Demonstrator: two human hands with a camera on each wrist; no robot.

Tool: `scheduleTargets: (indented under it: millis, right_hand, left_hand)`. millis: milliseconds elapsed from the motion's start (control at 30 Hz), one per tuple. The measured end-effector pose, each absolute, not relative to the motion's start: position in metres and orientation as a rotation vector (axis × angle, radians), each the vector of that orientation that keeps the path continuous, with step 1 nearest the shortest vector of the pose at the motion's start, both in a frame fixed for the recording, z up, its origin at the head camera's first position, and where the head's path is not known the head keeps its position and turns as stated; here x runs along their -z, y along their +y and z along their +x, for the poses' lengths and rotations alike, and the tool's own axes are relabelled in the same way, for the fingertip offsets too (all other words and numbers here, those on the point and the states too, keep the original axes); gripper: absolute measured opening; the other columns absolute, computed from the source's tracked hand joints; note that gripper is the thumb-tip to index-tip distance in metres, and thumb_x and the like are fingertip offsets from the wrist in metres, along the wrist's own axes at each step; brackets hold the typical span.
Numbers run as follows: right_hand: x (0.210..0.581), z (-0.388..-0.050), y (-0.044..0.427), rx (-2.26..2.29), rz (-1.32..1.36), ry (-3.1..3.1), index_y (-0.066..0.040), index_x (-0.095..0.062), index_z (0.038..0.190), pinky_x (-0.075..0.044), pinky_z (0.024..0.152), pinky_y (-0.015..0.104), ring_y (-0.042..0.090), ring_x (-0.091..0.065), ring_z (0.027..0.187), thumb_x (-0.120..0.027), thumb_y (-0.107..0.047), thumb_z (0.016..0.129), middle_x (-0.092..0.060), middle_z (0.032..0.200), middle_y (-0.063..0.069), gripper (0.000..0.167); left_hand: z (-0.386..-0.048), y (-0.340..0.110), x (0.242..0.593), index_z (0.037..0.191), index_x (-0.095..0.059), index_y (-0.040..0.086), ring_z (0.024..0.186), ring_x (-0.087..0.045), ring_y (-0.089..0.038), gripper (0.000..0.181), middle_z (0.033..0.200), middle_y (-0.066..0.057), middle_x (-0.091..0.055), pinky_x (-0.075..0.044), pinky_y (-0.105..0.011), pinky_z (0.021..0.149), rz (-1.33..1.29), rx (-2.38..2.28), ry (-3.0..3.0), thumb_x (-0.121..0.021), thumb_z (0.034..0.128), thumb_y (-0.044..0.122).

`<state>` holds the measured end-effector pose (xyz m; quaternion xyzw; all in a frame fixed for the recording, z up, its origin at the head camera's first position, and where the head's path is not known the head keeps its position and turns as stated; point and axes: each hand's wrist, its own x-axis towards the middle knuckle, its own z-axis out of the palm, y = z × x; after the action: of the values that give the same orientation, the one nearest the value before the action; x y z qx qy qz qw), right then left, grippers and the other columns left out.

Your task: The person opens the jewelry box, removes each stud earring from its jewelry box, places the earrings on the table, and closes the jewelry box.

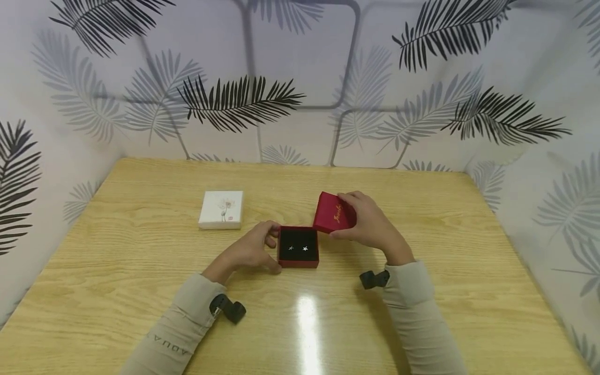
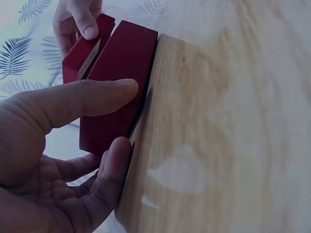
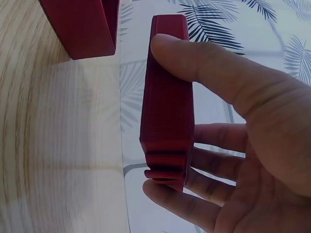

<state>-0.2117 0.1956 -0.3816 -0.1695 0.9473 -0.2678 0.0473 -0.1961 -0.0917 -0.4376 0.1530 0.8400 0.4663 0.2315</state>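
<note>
On table (image 1: 117, 250), left hand (image 1: 250, 248) holding box (image 1: 298, 264), 2 stars (image 1: 305, 248) inside, right (image 1: 373, 224) gripping lid (image 1: 329, 212)

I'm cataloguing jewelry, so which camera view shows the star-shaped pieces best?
The head view: it looks into the red box, where both pieces show against black padding. Neither wrist view shows them; each catches the box's outer walls instead.

The person wears pale beige sleeves: the left sleeve (image 1: 161, 333) bears dark printed letters (image 1: 170, 345) on the forearm, the right sleeve (image 1: 424, 328) shows creases. Wide cuffs (image 1: 410, 283) finish both. A small, black, blocky left camera (image 1: 228, 308) and a matching right camera (image 1: 374, 279) sit at the wrists.
</note>
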Motion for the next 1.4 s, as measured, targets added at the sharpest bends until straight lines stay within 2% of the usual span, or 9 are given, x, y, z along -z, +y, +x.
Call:
scheduleTargets:
  millis: [233, 800, 1400]
  right_hand:
    - [0.382, -0.214, 0.200, 0.779, -0.514, 2.889, 0.000, -0.043, 0.148, -0.049, 0.103, 0.054, 0.038, -0.048, 0.127, -0.087, -0.028, 0.076, -0.051, 0.141, 0.021, 0.089]
    - [0.379, -0.233, 0.211, 0.736, -0.581, 2.883, 0.001, -0.044, 0.148, -0.050, 0.101, 0.053, 0.037, -0.050, 0.123, -0.087, -0.029, 0.076, -0.053, 0.139, 0.022, 0.089]
    - [0.388, -0.251, 0.223, 0.663, -0.575, 2.851, 0.004, -0.043, 0.147, -0.047, 0.105, 0.053, 0.037, -0.051, 0.123, -0.087, -0.029, 0.076, -0.053, 0.138, 0.023, 0.090]
  left_hand:
    - [-0.196, -0.089, 0.440, 0.142, -0.042, 0.002, 0.116, -0.052, -0.028, 0.090, 0.137, -0.016, -0.048, -0.049, -0.040, 0.097, 0.404, -1.295, 2.292, -0.089, 0.0659, 0.002]
    - [-0.198, -0.091, 0.436, 0.141, -0.044, 0.002, 0.114, -0.052, -0.028, 0.088, 0.135, -0.017, -0.049, -0.049, -0.040, 0.095, 0.410, -1.287, 2.319, -0.089, 0.0649, 0.001]
    - [-0.196, -0.089, 0.434, 0.143, -0.043, 0.003, 0.114, -0.053, -0.026, 0.090, 0.137, -0.014, -0.050, -0.048, -0.042, 0.098, 0.385, -1.287, 2.329, -0.089, 0.0662, 0.002]
